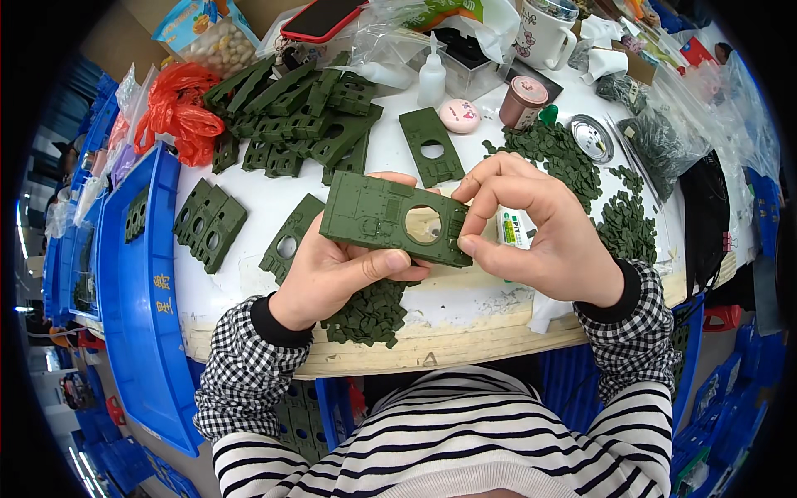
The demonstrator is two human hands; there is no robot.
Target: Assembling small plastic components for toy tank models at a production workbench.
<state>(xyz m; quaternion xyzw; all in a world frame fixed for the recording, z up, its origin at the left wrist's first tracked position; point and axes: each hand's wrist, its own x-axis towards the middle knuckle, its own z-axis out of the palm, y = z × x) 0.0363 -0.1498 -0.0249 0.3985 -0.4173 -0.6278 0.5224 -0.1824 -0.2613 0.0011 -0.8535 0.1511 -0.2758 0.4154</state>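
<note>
Precariously, at eight o'clock from the green hull (378,214), the left hand (325,280) has its grip clamped on it, holding it above the counter (224,300); if that thumb loosens, the hull could tip onto the small pieces (365,319) at seven o'clock and scatter them. At three o'clock, the right hand (544,236) has thumb and forefinger close together at the hull's end; whether its grip pinches a tiny part, I cannot tell. Pressing too hard might break fine detail; a slip toward two o'clock could disturb the loose heap (554,159).
</note>
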